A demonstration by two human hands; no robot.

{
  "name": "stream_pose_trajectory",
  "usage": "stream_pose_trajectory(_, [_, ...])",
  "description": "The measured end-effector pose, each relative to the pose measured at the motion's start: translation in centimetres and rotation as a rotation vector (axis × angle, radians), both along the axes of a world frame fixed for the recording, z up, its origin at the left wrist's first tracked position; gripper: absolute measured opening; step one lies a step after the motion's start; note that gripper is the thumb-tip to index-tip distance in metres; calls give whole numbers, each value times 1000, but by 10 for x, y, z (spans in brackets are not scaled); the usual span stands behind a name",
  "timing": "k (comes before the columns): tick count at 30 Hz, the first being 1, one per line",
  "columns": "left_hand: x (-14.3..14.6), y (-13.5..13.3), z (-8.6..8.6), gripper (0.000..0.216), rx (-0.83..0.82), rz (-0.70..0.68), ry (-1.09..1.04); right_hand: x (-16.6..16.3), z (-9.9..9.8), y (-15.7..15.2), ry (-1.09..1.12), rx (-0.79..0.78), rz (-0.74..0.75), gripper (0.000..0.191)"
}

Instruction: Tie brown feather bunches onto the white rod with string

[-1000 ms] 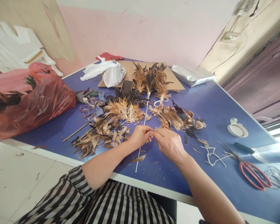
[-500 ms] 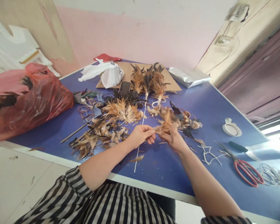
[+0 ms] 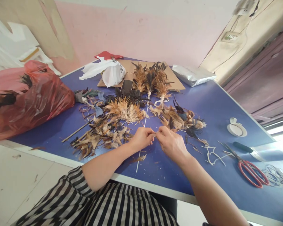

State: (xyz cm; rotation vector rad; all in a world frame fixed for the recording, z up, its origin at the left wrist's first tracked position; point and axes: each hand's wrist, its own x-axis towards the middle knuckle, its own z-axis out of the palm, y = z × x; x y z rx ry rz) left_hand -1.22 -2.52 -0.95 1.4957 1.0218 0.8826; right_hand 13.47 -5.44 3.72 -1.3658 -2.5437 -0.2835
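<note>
My left hand [image 3: 143,138] is closed in a pinch above the middle of the blue table, its fingertips meeting those of my right hand [image 3: 171,142]. Both pinch the thin base of a small bunch of feathers, which is mostly hidden behind my right hand's fingers. Below my left hand a thin white stick [image 3: 137,163] lies on the table. A pile of brown and black feathers [image 3: 179,117] lies just beyond my right hand. To the left spread more loose feathers [image 3: 91,141] and a tan, black-tipped pile [image 3: 126,110].
Tied feather bundles [image 3: 151,78] rest on cardboard [image 3: 176,83] at the back. Red-handled scissors [image 3: 253,174], a knife [image 3: 242,147], tape [image 3: 236,129] and string [image 3: 277,177] lie right. A red plastic bag [image 3: 44,100] stands left; a phone [image 3: 126,85] and white bag [image 3: 113,75] are behind.
My right hand has turned over, back upward, and its fingertips have come to my left fingertips. The feathers that stood out of it have dropped from clear sight. The view has shifted slightly.
</note>
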Motion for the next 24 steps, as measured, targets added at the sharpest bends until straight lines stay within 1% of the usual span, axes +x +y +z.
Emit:
stream_pose_trajectory(2, [-2,-2,1,20,23,-119,90,5,13,5,-73,-88,58,18])
stream_pose_trajectory(3, [-3,-3,3,20,0,-191,96,9,20,9,-53,-159,83,18])
stream_pose_trajectory(4, [-4,-4,6,20,-43,-261,70,15,25,13,9,-247,104,17])
stream_pose_trajectory(6, [-6,-4,13,18,-169,-363,-69,26,29,21,244,-462,193,17])
stream_pose_trajectory(7, [-6,-4,16,19,-228,-371,-165,31,27,24,389,-563,220,18])
stream_pose_trajectory(9, [-6,-2,19,22,-331,-309,-361,36,17,27,678,-701,199,20])
stream_pose_trajectory(10, [-6,0,19,23,-381,-254,-448,36,8,27,818,-693,141,23])
stream_pose_trajectory(11, [-5,1,17,22,-434,-201,-522,33,-1,26,883,-726,103,23])
stream_pose_trajectory(13, [-3,4,13,17,-554,-119,-625,26,-18,22,1039,-687,-21,24])
stream_pose_trajectory(14, [-2,5,10,13,-613,-87,-656,21,-24,19,1040,-638,-51,24])
stream_pose_trajectory(15, [-1,6,8,10,-664,-56,-675,17,-29,16,1011,-526,-62,22])
stream_pose_trajectory(17, [1,6,5,4,-732,1,-674,12,-31,11,864,-289,-52,17])
stream_pose_trajectory(19, [2,5,4,3,-742,35,-647,10,-29,6,666,-100,-22,16])
stream_pose_trajectory(21, [2,4,4,6,-709,36,-617,10,-26,4,486,-10,26,18])
stream_pose_trajectory(24, [3,1,4,11,-638,22,-553,13,-24,4,337,15,138,20])
